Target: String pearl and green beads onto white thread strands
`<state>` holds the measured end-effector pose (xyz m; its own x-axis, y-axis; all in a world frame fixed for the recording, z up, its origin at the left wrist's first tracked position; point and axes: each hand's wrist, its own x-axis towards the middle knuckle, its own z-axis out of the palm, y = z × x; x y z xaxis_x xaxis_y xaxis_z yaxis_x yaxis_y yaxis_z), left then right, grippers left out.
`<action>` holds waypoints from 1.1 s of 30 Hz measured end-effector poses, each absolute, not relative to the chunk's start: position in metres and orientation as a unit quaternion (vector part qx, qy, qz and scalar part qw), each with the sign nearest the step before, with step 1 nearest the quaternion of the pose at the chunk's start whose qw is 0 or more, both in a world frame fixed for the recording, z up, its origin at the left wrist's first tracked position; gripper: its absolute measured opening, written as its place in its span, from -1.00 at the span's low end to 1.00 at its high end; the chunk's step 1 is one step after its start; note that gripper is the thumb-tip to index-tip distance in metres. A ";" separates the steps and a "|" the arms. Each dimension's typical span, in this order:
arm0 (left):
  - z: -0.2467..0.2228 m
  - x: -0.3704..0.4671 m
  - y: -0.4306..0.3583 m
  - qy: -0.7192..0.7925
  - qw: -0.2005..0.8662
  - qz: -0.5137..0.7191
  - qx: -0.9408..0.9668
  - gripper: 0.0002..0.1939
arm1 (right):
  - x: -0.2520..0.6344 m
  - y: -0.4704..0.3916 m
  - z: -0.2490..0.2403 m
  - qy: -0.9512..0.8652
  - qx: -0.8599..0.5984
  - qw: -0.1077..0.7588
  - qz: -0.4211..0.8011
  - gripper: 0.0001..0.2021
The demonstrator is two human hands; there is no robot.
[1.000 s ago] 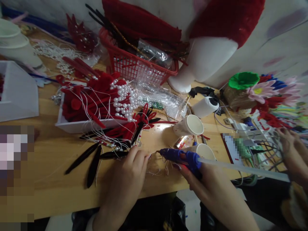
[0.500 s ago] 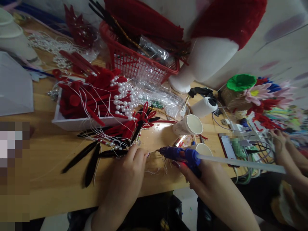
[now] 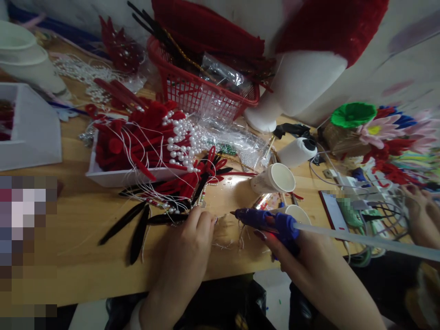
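Observation:
In my right hand (image 3: 305, 261) is a blue hot glue gun (image 3: 266, 222), its nozzle pointing left and a long pale glue stick (image 3: 357, 238) reaching out of its back. My left hand (image 3: 197, 233) is closed in a pinch just left of the nozzle; what lies between its fingertips is too small and hidden to name. A little gap separates nozzle and fingertips. Black leaf-shaped pieces (image 3: 140, 236) and a strand of small beads (image 3: 168, 206) lie by the left hand, some partly behind it.
A white box (image 3: 137, 176) holds red fuzzy pieces and pearl strings. Behind stand a red basket (image 3: 206, 91) and a white mannequin head (image 3: 305, 82). Two paper cups (image 3: 282, 178) are near the glue gun. Farther right are a phone (image 3: 332, 215), cables and another person's hand (image 3: 417, 206).
The glue gun's nozzle has drawn back slightly from my left fingertips. The whole view has shifted, so things sit a little farther right.

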<state>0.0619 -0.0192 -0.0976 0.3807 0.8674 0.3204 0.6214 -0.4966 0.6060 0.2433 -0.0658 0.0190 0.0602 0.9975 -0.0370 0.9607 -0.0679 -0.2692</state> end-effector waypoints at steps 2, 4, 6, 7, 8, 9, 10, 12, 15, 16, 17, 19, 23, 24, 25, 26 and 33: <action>-0.098 0.062 -0.020 0.465 0.198 0.315 0.804 -0.75 | 0.243 -0.065 0.019 -0.683 -0.717 0.089 0.105 -0.59; -0.097 0.063 -0.020 0.463 0.201 0.315 0.804 -0.76 | 0.243 -0.064 0.018 -0.683 -0.718 0.088 0.101 -0.58; -0.097 0.062 -0.020 0.460 0.205 0.312 0.806 -0.76 | 0.243 -0.065 0.017 -0.679 -0.723 0.085 0.095 -0.58; -0.097 0.062 -0.020 0.460 0.206 0.310 0.806 -0.76 | 0.243 -0.065 0.016 -0.678 -0.723 0.082 0.100 -0.60; -0.097 0.062 -0.020 0.460 0.205 0.310 0.806 -0.75 | 0.243 -0.066 0.016 -0.679 -0.723 0.080 0.104 -0.62; -0.097 0.062 -0.019 0.462 0.203 0.310 0.806 -0.75 | 0.244 -0.067 0.016 -0.680 -0.721 0.078 0.107 -0.63; -0.097 0.061 -0.019 0.463 0.203 0.310 0.805 -0.76 | 0.244 -0.067 0.015 -0.683 -0.718 0.077 0.109 -0.65; -0.097 0.061 -0.019 0.459 0.205 0.314 0.805 -0.77 | 0.245 -0.068 0.015 -0.689 -0.713 0.077 0.107 -0.65; -0.097 0.061 -0.019 0.454 0.205 0.313 0.809 -0.78 | 0.244 -0.067 0.016 -0.694 -0.709 0.082 0.098 -0.62; -0.097 0.062 -0.019 0.454 0.202 0.314 0.809 -0.79 | 0.244 -0.067 0.017 -0.693 -0.709 0.083 0.098 -0.61; -0.097 0.062 -0.019 0.455 0.200 0.315 0.808 -0.79 | 0.244 -0.067 0.017 -0.691 -0.712 0.083 0.096 -0.60; -0.097 0.062 -0.019 0.456 0.203 0.318 0.806 -0.80 | 0.243 -0.067 0.018 -0.688 -0.715 0.084 0.089 -0.58; -0.098 0.062 -0.019 0.456 0.208 0.315 0.806 -0.80 | 0.243 -0.068 0.019 -0.690 -0.715 0.089 0.075 -0.58; -0.098 0.062 -0.019 0.458 0.205 0.314 0.806 -0.80 | 0.243 -0.068 0.018 -0.692 -0.713 0.088 0.075 -0.59; -0.098 0.062 -0.019 0.458 0.203 0.313 0.807 -0.81 | 0.244 -0.068 0.018 -0.695 -0.710 0.089 0.073 -0.60; -0.097 0.062 -0.019 0.458 0.202 0.312 0.808 -0.82 | 0.244 -0.068 0.017 -0.698 -0.707 0.089 0.069 -0.61; -0.095 0.062 -0.019 0.457 0.205 0.304 0.810 -0.88 | 0.244 -0.068 0.015 -0.706 -0.702 0.085 0.039 -0.57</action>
<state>0.0618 -0.0191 -0.0955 0.3964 0.8660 0.3049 0.6160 -0.4971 0.6110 0.2438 -0.0678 0.0146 0.0007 0.9979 0.0649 0.9845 0.0107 -0.1751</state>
